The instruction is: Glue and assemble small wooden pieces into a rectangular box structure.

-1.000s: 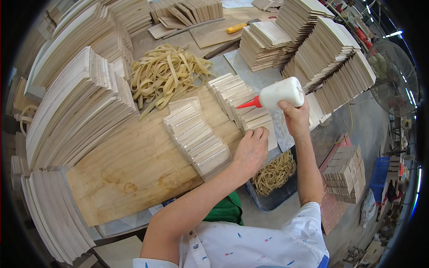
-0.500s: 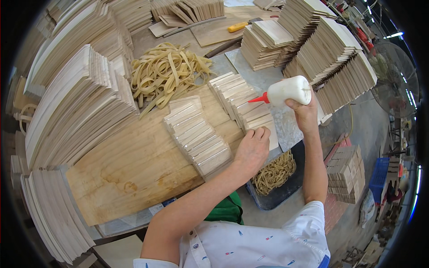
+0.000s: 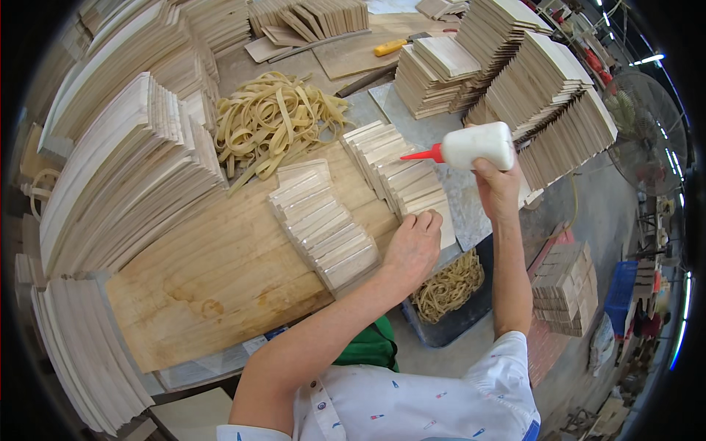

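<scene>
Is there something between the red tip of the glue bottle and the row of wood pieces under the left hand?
Nothing visible: only open air lies between the glue bottle and the wood pieces by the left hand.

The person wears a white short-sleeved shirt point(image 3: 412, 400) scattered with small red and blue marks, blue trim at one sleeve hem; both forearms are bare, with green cloth point(image 3: 371, 347) below.

Your glue bottle point(image 3: 478, 145): white, red nozzle, held level (nozzle pointing left) above the strips | wood strips point(image 3: 403, 180): pale, overlapped in a row on the board, near end under your left hand.
</scene>
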`<state>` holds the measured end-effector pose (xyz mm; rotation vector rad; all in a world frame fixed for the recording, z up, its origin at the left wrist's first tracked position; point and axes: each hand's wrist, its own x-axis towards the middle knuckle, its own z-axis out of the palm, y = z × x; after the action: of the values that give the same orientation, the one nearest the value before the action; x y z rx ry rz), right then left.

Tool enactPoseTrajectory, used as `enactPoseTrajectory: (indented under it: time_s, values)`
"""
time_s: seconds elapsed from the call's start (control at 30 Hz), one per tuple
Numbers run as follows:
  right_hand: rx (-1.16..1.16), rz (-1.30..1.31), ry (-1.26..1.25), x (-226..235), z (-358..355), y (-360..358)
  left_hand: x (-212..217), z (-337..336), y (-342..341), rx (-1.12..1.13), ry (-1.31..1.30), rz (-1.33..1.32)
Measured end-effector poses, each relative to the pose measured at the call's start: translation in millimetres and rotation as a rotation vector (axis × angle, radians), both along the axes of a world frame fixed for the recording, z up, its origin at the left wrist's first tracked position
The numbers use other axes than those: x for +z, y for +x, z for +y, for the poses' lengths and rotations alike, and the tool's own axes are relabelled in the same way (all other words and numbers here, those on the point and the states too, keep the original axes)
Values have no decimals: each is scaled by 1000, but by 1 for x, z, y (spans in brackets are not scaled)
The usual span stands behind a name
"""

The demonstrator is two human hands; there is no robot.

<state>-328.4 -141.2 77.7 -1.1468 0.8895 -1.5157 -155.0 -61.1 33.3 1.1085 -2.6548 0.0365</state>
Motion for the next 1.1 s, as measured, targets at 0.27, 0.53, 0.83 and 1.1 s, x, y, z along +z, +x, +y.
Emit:
enactPoseTrajectory:
  time_s: [0.27,0.53,0.83,1.1]
  values:
    - [68,28,32,-12,-11,18,-6,0,-4,15,5,24]
    - [28,181,-38,-6,-12,5,-1,0,-1,1,6,-4]
    - [-93,-132,-11,-3,17,-21,-6,0,-2,5,33,48]
    - [-198,-458,13,-19,37,-15,-11,0,-5,16,16,43]
